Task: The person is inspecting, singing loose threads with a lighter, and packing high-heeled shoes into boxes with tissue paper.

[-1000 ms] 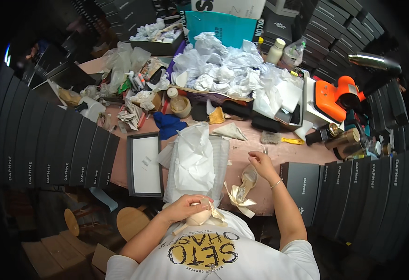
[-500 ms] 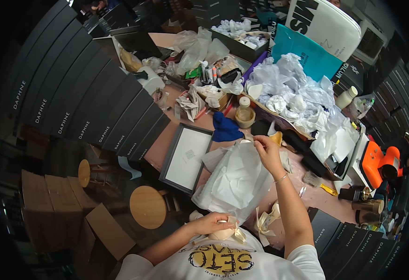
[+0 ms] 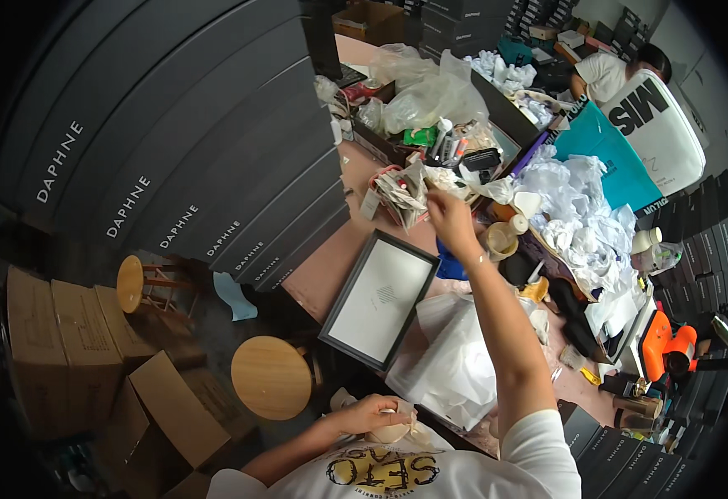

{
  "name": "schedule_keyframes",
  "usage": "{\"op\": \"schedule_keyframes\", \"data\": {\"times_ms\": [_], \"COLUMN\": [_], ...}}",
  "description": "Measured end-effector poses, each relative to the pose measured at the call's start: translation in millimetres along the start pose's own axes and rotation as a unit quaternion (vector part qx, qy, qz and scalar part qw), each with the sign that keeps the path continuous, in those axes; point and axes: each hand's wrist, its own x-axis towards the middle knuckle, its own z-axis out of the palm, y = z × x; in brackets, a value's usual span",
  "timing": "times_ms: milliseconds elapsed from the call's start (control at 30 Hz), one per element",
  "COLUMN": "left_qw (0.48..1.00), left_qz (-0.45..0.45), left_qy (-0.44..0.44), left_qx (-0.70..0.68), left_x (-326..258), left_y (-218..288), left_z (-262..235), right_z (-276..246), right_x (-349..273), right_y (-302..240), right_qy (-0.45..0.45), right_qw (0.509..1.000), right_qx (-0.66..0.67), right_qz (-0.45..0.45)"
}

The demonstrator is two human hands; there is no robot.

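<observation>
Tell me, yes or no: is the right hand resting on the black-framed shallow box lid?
No, the right hand is stretched out over the crumpled paper pile, beyond the black-framed box lid.

Beige shoe [image 3: 390, 431] against the chest

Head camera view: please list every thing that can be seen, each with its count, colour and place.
Flat boxes: many, black, stacked at left.
Open box lid: one, black rim, white inside, on pink table.
Tissue paper: one sheet, white, beside the lid.
Crumpled paper: a heap, white, at right.
Stools: two, wooden, on the floor at left.
Cardboard boxes: several, brown, lower left.
Tool: one, orange, far right.
Left hand: on a beige shoe near the body.
Right hand: stretched out to a paper bundle.
</observation>
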Motion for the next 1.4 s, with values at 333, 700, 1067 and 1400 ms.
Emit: {"op": "schedule_keyframes", "data": {"times_ms": [333, 700, 1067, 1400], "left_qw": [0.975, 0.984, 0.989, 0.987], "left_qz": [-0.026, -0.063, -0.105, -0.147], "left_qy": [0.096, 0.011, -0.005, 0.022], "left_qx": [-0.199, -0.165, -0.104, -0.060], "left_x": [-48.0, -12.5, 42.8, 72.0], "left_y": [14.1, 29.6, 41.0, 55.5], "left_z": [-63.9, -61.2, -33.8, -10.4], "right_z": [86.8, 9.8, -29.7, -167.1], "right_x": [-12.5, -96.0, -133.3, -167.0], "right_y": [-25.5, 119.1, 34.7, 160.1], "right_qy": [0.102, -0.109, 0.021, -0.046], "right_qw": [0.994, 0.917, 0.986, 0.916], "right_qx": [0.043, -0.274, -0.060, -0.274], "right_qz": [0.020, 0.270, 0.152, 0.288]}}
